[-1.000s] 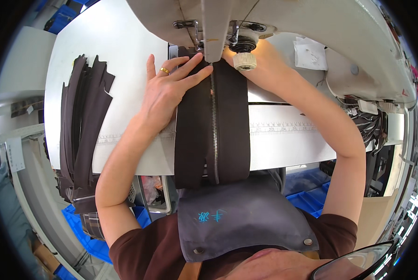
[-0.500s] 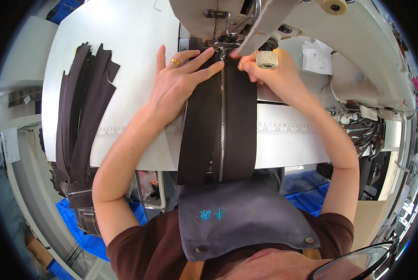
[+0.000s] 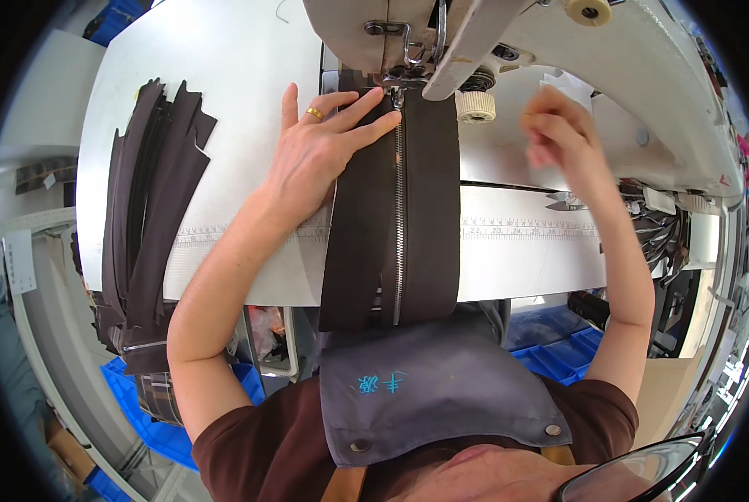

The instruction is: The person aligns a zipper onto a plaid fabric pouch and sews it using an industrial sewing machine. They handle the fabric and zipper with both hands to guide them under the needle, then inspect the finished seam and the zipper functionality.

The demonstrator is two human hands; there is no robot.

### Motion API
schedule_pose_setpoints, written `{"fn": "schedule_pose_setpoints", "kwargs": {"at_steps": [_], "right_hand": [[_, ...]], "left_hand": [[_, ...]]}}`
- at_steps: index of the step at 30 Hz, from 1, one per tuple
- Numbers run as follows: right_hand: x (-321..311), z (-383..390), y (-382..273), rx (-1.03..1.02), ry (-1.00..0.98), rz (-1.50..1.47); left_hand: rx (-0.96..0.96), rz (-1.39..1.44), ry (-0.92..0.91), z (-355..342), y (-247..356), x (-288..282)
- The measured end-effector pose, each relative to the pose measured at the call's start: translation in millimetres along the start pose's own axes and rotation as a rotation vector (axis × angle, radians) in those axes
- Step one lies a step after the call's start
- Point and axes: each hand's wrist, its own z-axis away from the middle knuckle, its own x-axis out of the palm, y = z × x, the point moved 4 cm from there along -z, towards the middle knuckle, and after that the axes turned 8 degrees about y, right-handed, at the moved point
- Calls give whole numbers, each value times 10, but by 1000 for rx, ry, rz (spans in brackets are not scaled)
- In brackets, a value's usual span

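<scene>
My left hand [image 3: 320, 149] lies with fingers spread on a dark brown fabric panel [image 3: 433, 201]. Its fingertips rest close to the presser foot [image 3: 405, 81] of a sewing machine [image 3: 353, 33]. A metal-toothed zipper [image 3: 400, 226] runs lengthwise along the panel, its upper end at the foot. The panel's near end hangs over the table edge onto my apron. To the right of the panel, in the air under the machine arm, is my right hand [image 3: 565, 134]. Its fingers look bent but are smeared by motion; whether they hold anything is unclear.
Dark fabric strips [image 3: 169, 167] lie in a pile at the left, draping over the table edge. Metal snips [image 3: 565, 201] and a bundle of dark pieces [image 3: 663, 234] are at the right. A ruler scale [image 3: 517, 228] crosses the white table. Blue bins [image 3: 563, 356] sit below.
My right hand has moved from beside the presser foot out to the right, away from the fabric, uncovering the snips. My left hand and the panel have hardly moved.
</scene>
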Motion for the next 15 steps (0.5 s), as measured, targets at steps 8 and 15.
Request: {"fn": "schedule_pose_setpoints", "kwargs": {"at_steps": [8,15], "right_hand": [[-409,140,64,-243,326,524],[-1242,1013,-843,-967,839,1115]], "left_hand": [[21,7,13,-40,28,6],[15,47,6,-18,17,-44]]}}
